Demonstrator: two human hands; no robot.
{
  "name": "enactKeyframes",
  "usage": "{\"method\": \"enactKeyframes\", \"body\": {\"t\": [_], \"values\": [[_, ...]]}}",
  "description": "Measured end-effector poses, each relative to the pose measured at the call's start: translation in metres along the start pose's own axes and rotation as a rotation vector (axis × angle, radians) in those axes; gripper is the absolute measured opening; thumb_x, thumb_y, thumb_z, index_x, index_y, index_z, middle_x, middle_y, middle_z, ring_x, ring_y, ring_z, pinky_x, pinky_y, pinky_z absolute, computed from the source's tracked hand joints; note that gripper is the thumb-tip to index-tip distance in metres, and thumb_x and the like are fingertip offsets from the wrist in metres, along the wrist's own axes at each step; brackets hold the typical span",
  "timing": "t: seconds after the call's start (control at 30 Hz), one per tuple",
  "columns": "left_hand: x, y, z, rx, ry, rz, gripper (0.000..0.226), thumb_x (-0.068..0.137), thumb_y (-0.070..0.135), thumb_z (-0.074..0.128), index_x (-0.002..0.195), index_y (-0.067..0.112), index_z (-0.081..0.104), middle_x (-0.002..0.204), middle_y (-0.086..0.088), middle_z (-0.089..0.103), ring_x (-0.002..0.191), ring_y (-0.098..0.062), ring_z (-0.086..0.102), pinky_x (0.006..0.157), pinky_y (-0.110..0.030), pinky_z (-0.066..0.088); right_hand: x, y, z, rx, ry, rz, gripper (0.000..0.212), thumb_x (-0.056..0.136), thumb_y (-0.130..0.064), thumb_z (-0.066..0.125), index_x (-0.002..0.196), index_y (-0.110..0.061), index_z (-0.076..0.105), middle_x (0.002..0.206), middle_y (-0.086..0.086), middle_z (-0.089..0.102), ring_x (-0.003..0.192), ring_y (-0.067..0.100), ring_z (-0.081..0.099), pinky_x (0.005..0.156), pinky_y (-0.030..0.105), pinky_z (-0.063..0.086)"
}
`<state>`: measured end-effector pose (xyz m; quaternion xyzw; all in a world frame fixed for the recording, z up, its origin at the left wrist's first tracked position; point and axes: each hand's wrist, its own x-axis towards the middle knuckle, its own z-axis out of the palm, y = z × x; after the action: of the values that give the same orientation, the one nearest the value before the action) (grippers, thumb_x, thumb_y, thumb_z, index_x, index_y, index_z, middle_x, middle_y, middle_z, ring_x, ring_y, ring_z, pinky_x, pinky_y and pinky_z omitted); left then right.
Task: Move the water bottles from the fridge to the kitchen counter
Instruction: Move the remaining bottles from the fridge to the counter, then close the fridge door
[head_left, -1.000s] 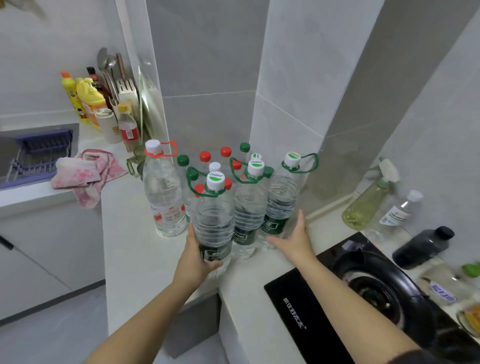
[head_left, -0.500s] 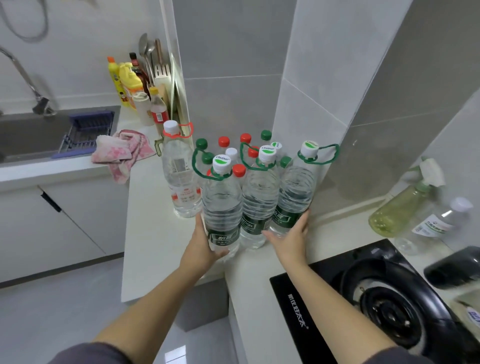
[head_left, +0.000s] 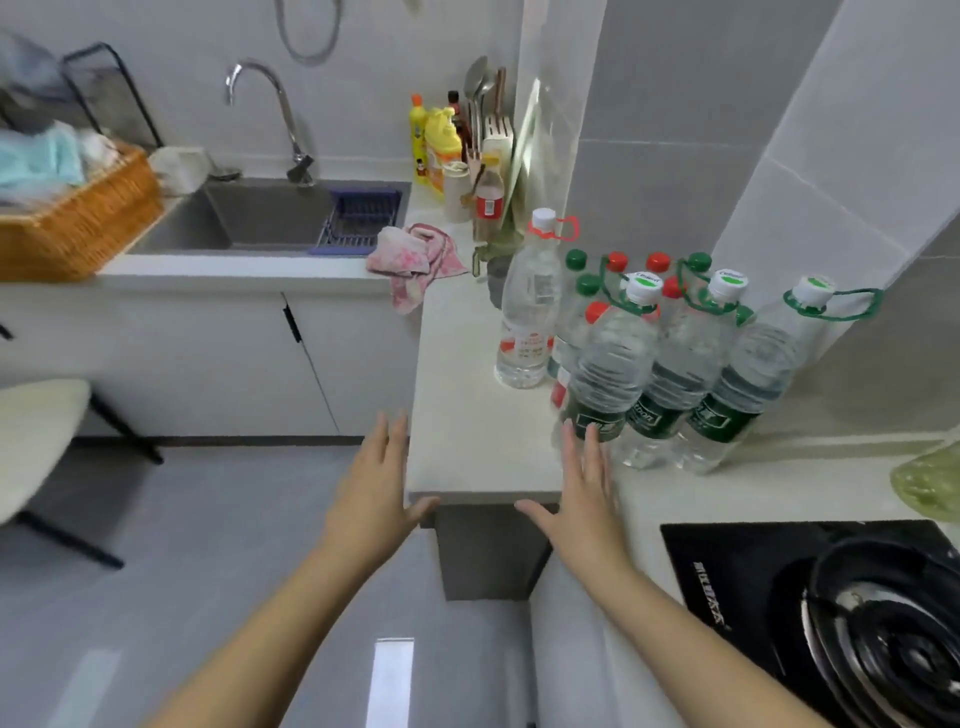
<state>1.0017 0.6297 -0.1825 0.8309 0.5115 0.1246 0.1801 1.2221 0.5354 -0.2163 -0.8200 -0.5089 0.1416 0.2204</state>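
On the counter (head_left: 467, 415), clustered water bottles (head_left: 608, 364); left hand (head_left: 371, 499), right hand (head_left: 587, 504) outspread.

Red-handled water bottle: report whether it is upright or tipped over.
Upright: the red-handled water bottle stands on its base on the kitchen counter, white cap on top.

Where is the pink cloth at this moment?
Head view, left of centre: the pink cloth lies on the counter edge, between the blue sink rack and the red-handled water bottle.
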Motion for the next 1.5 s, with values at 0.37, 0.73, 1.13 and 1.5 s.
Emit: {"method": "enactKeyframes", "body": {"t": [0.37, 0.73, 1.13, 1.5], "values": [[-0.19, -0.162, -0.1, 0.345, 0.253, -0.272, 0.108, 0.074, 0.057, 0.073, 0.155, 0.016, 0.015, 0.161, -0.012, 0.014, 0.146, -0.036, 0.02, 0.111, -0.055, 0.031, -0.091, -0.206, 0.063, -0.3, -0.129, -0.589, 0.108, 0.087, -0.061, 0.058, 0.143, -0.036, -0.031, 0.158, 0.003, -0.033, 0.148, 0.031, -0.026, 0.123, 0.053, -0.001], [-0.399, -0.262, -0.214, 0.437, 0.47, -0.512, 0.1, 0.08, 0.053, 0.069, 0.156, 0.018, 0.012, 0.163, -0.008, 0.004, 0.15, -0.029, 0.003, 0.117, -0.051, 0.018, -0.231, -0.409, 0.146, -0.121, -0.235, -1.015, 0.108, 0.085, -0.055, 0.067, 0.151, -0.039, -0.017, 0.164, 0.001, -0.022, 0.152, 0.029, -0.017, 0.123, 0.049, 0.003], [-0.436, -0.282, -0.343, 0.681, 0.775, -0.394, 0.07, 0.078, 0.025, 0.076, 0.139, 0.007, 0.047, 0.152, -0.017, 0.035, 0.144, -0.033, 0.027, 0.113, -0.047, 0.032, -0.262, -0.603, 0.171, 0.237, -0.425, -1.236, 0.116, 0.081, -0.045, 0.076, 0.156, -0.032, -0.012, 0.167, 0.003, -0.007, 0.153, 0.022, 0.01, 0.119, 0.042, 0.031], [-0.434, -0.284, -0.373, 0.889, 0.744, -0.527, 0.063, 0.071, 0.023, 0.077, 0.128, 0.007, 0.057, 0.15, -0.007, 0.044, 0.079, -0.03, 0.054, 0.066, -0.038, 0.042, -0.26, -0.633, 0.167, 0.343, -0.552, -1.314, 0.124, 0.081, -0.042, 0.078, 0.155, -0.022, -0.02, 0.167, -0.001, 0.002, 0.149, 0.018, 0.025, 0.115, 0.033, 0.033]]}}
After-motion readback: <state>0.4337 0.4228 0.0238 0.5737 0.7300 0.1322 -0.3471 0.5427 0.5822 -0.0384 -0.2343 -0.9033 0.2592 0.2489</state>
